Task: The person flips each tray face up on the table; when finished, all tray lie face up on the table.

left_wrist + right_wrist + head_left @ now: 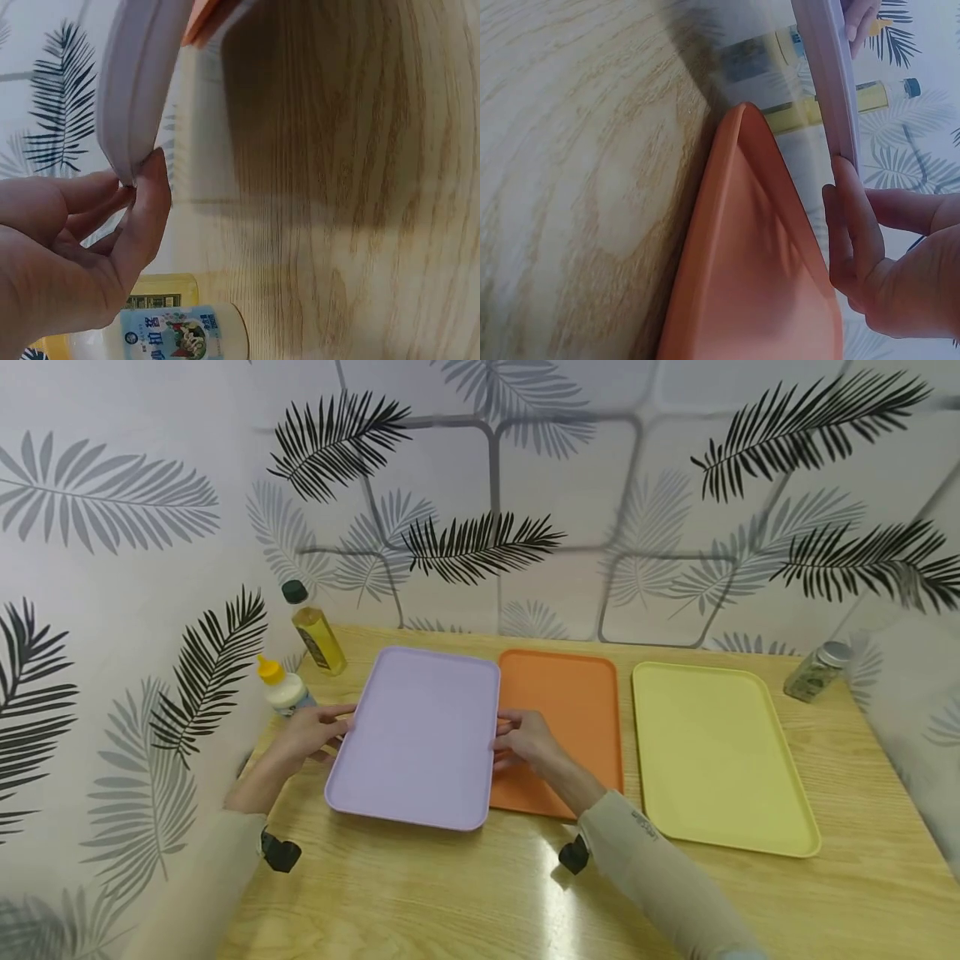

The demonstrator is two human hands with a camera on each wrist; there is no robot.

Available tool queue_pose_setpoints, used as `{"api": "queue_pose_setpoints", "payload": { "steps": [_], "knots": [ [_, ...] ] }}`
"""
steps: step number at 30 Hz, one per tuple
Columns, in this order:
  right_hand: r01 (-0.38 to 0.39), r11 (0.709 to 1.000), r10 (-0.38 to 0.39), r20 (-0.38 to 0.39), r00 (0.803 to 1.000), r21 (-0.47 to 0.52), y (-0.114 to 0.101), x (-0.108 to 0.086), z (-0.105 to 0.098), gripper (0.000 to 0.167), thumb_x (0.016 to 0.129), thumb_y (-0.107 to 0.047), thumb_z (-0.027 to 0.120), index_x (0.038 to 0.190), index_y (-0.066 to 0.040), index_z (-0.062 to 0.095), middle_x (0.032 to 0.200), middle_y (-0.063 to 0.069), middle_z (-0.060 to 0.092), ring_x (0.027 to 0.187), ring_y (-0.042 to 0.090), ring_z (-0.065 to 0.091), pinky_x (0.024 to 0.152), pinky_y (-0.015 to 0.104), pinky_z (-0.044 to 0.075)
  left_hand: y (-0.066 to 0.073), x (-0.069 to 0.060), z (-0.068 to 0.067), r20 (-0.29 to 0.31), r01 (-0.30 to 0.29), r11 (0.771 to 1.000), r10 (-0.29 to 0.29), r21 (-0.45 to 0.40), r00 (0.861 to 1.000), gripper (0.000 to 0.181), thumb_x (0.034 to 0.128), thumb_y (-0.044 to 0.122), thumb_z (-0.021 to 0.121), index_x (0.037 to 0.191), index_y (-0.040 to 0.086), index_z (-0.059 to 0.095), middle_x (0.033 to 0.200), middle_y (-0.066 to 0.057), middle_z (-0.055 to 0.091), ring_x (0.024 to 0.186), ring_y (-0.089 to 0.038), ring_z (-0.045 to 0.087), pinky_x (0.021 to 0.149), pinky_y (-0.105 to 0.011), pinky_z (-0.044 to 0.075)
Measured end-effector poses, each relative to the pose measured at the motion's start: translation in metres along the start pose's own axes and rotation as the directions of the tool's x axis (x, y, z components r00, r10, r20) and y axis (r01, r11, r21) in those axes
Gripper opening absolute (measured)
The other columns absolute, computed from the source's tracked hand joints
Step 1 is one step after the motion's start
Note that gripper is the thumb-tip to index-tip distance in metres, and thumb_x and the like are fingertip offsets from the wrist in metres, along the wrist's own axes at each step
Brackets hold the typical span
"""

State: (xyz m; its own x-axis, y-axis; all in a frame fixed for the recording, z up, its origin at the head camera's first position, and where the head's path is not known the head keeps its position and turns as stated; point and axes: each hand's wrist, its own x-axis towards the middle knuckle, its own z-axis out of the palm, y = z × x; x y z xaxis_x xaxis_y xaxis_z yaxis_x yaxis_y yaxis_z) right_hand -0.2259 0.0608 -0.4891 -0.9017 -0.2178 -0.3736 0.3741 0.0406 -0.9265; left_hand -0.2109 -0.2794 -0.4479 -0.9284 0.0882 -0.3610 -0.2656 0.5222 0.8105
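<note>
Both hands hold a pale purple tray (pixel 420 735) by its two long sides, and the wrist views show it raised above the wooden table. My left hand (pixel 315 733) pinches the left rim between thumb and fingers. On the opposite rim, the fingers of my right hand (pixel 528 739) grip the edge. Under and beside that hand lies an orange tray (pixel 562 710) on the table, its left part hidden by the purple one. In the right wrist view the purple tray (pixel 832 82) hangs over the table, apart from the orange tray (pixel 757 255).
A yellow tray (pixel 720 760) lies on the wooden table (pixel 420 893), right of the orange one. A salad dressing bottle (pixel 287 689) with a yellow cap and an oil bottle (pixel 321 635) stand near the left hand. At the far right stands a small glass jar (pixel 817 672).
</note>
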Motion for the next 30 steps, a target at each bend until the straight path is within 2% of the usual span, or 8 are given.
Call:
{"api": "queue_pose_setpoints", "payload": {
  "steps": [8, 13, 16, 19, 22, 25, 26, 30],
  "knots": [
    [0.048, 0.999, -0.047, -0.041, 0.998, 0.01, -0.006, 0.005, 0.002, 0.063, 0.078, 0.019, 0.061, 0.138, 0.005, 0.048, 0.094, 0.016, 0.055, 0.061, 0.022, 0.064, 0.058, 0.042, 0.058, 0.005, 0.017, 0.005, -0.047, -0.034, 0.998, 0.037, 0.059, 0.998, 0.042, 0.0991, 0.007, 0.051, 0.14, -0.005, 0.046, 0.1, -0.022, 0.066, 0.068, -0.014, 0.064, 0.062, -0.038, 0.059],
    [0.038, 0.999, -0.039, -0.049, 0.998, -0.019, -0.009, 0.012, 0.006, 0.064, 0.078, 0.019, 0.061, 0.138, 0.005, 0.048, 0.094, 0.016, 0.053, 0.061, 0.023, 0.063, 0.063, 0.046, 0.058, 0.006, 0.029, 0.011, -0.082, -0.001, 0.993, 0.011, 0.121, 0.997, 0.04, 0.0961, 0.001, 0.051, 0.135, -0.008, 0.049, 0.089, -0.023, 0.066, 0.062, -0.015, 0.064, 0.063, -0.041, 0.059],
    [0.039, 0.998, -0.042, -0.063, 0.997, -0.044, -0.011, 0.019, 0.01, 0.063, 0.078, 0.019, 0.061, 0.138, 0.005, 0.048, 0.093, 0.015, 0.053, 0.062, 0.023, 0.063, 0.063, 0.047, 0.058, 0.007, 0.035, 0.014, -0.112, 0.023, 0.985, -0.004, 0.174, 0.994, 0.042, 0.0943, -0.001, 0.047, 0.135, -0.009, 0.048, 0.099, -0.029, 0.065, 0.064, -0.017, 0.064, 0.062, -0.039, 0.059],
    [0.042, 0.996, -0.046, -0.06, 0.997, -0.076, -0.015, 0.026, 0.015, 0.061, 0.078, 0.018, 0.062, 0.137, 0.003, 0.05, 0.09, 0.012, 0.052, 0.064, 0.023, 0.063, 0.063, 0.046, 0.058, 0.005, 0.042, 0.014, -0.139, 0.045, 0.979, -0.018, 0.197, 0.99, 0.045, 0.0921, -0.004, 0.043, 0.136, -0.01, 0.047, 0.117, -0.033, 0.058, 0.062, -0.016, 0.057, 0.057, -0.033, 0.057],
    [0.041, 0.995, -0.045, -0.043, 0.998, -0.096, -0.019, 0.032, 0.021, 0.063, 0.078, 0.019, 0.062, 0.138, 0.002, 0.049, 0.086, 0.013, 0.055, 0.067, 0.025, 0.064, 0.064, 0.045, 0.058, 0.0, 0.049, 0.011, -0.162, 0.063, 0.977, -0.029, 0.205, 0.986, 0.048, 0.0891, -0.006, 0.041, 0.136, -0.009, 0.047, 0.122, -0.033, 0.056, 0.051, -0.011, 0.042, 0.046, -0.024, 0.046],
    [0.039, 0.994, -0.043, -0.033, 0.999, -0.103, -0.021, 0.035, 0.026, 0.063, 0.079, 0.02, 0.061, 0.138, 0.004, 0.048, 0.088, 0.019, 0.062, 0.072, 0.029, 0.067, 0.066, 0.045, 0.058, -0.008, 0.055, 0.009, -0.179, 0.049, 0.978, -0.013, 0.203, 0.984, 0.048, 0.0866, -0.008, 0.041, 0.134, -0.011, 0.049, 0.114, -0.031, 0.06, 0.043, -0.007, 0.03, 0.041, -0.021, 0.035],
    [0.038, 0.994, -0.041, -0.032, 0.999, -0.104, -0.021, 0.036, 0.028, 0.063, 0.079, 0.021, 0.06, 0.139, 0.005, 0.047, 0.09, 0.022, 0.064, 0.074, 0.03, 0.068, 0.067, 0.045, 0.058, -0.011, 0.057, 0.009, -0.185, 0.043, 0.977, -0.004, 0.208, 0.983, 0.048, 0.0857, -0.009, 0.041, 0.133, -0.012, 0.05, 0.104, -0.03, 0.063, 0.042, -0.007, 0.029, 0.04, -0.021, 0.033],
    [0.023, 0.994, -0.026, -0.025, 0.999, -0.111, -0.022, 0.039, 0.032, 0.06, 0.08, 0.02, 0.058, 0.138, 0.007, 0.047, 0.096, 0.026, 0.067, 0.078, 0.033, 0.07, 0.069, 0.044, 0.058, -0.016, 0.062, 0.007, -0.204, 0.039, 0.977, 0.004, 0.211, 0.979, 0.046, 0.0848, -0.01, 0.041, 0.129, -0.013, 0.053, 0.102, -0.03, 0.063, 0.043, -0.008, 0.031, 0.041, -0.022, 0.032]
  ]
}}
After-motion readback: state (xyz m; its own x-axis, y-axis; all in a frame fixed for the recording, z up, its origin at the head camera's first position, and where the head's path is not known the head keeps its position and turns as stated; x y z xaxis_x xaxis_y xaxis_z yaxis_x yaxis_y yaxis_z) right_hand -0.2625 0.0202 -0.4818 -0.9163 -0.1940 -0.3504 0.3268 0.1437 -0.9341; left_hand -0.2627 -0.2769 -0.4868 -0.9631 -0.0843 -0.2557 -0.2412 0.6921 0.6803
